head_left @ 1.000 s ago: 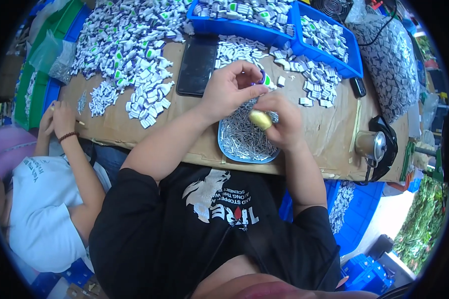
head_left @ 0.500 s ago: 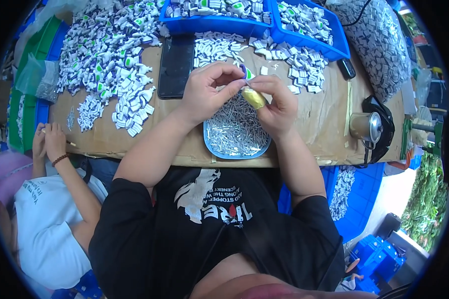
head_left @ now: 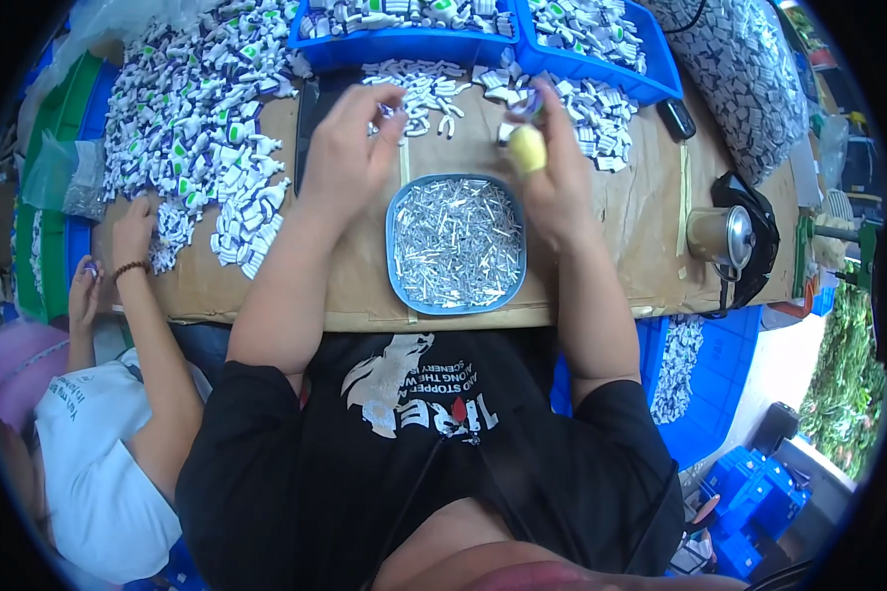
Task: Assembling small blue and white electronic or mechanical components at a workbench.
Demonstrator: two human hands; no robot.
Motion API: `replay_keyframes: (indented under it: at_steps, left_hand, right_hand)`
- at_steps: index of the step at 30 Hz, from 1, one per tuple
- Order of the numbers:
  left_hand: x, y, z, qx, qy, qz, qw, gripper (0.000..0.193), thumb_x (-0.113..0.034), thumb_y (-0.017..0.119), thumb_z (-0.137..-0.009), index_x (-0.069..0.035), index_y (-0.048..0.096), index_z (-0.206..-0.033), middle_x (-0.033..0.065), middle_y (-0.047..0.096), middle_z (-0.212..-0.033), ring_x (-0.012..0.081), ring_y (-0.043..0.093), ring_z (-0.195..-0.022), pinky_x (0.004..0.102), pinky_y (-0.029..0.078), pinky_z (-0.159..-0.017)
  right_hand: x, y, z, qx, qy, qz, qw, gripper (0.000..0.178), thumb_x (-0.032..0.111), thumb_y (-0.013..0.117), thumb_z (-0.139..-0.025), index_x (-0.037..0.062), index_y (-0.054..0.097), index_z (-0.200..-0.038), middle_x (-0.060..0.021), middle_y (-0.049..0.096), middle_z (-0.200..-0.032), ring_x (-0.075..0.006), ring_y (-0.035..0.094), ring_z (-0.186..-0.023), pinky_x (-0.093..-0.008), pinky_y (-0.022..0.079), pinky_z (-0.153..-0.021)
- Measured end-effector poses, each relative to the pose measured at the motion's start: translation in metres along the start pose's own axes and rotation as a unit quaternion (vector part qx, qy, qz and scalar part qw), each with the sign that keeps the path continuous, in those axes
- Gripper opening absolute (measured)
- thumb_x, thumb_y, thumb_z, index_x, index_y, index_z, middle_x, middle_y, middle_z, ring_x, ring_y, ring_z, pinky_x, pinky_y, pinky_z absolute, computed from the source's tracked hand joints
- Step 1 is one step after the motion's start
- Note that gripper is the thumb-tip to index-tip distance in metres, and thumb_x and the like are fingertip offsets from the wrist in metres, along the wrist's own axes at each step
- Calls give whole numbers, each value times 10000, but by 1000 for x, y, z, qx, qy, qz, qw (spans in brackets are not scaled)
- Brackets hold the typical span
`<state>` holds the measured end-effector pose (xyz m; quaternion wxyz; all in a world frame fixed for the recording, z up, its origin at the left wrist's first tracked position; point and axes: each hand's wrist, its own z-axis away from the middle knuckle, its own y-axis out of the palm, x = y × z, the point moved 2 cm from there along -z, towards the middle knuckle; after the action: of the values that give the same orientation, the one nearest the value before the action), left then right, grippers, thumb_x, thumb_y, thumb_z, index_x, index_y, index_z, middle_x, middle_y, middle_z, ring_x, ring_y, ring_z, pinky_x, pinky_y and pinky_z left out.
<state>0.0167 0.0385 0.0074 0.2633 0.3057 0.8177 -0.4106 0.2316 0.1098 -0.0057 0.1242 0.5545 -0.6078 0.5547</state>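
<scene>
Right hand pinching a small white-and-purple plastic piece at its fingertips, yellow cap on the thumb. Left hand just across, fingers loosely apart, empty, above the blue tray of metal pins on the bench.

Single head cam, worn on the person's head, looks steeply down w/ fisheye bend at the rim. Both hands sit close, upper centre; left hand and right hand flank the blue tray just below them.
</scene>
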Motion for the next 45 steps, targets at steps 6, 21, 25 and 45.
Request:
replay_keyframes:
  at_steps: [6, 21, 25, 45]
  left_hand:
    - [26, -3, 6, 133, 36, -155, 978, 172, -127, 668, -797, -23, 638, -931, 123, 617, -905, 289, 595, -789, 362, 480, -705]
    - [25, 10, 9, 220, 19, -228, 948, 109, -186, 634, -813, -101, 666, -874, 55, 615, -881, 254, 592, -885, 400, 437, -761]
    - [21, 11, 12, 217, 29, -218, 951, 112, -171, 624, -820, -85, 645, -889, 61, 614, -890, 255, 593, -887, 393, 440, -769]
    - [-18, 18, 13, 63, 44, 145, 986, 126, -85, 644, -837, 7, 630, -922, 150, 643, -1006, 284, 644, -892, 332, 516, -769]
  right_hand:
    - [-21, 12, 0, 41, 106, -1, 994, 568, -85, 400, -851, 2, 322, -1407, -176, 538, -1215, -234, 568, -1058, -313, 437, -922]
    - [-6, 8, -3, -56, 84, -328, 939, 539, -80, 368, -877, -11, 254, -1398, -177, 489, -1193, -259, 615, -993, -322, 517, -844]
    - [0, 10, 1, -70, 55, -378, 922, 529, -24, 390, -914, 16, 218, -1413, -189, 467, -1232, -329, 596, -1073, -388, 518, -886]
    - [20, 28, 15, 36, 30, -505, 862, 601, 59, 465, -923, 72, 187, -1456, -165, 396, -1329, -260, 538, -1122, -437, 469, -955]
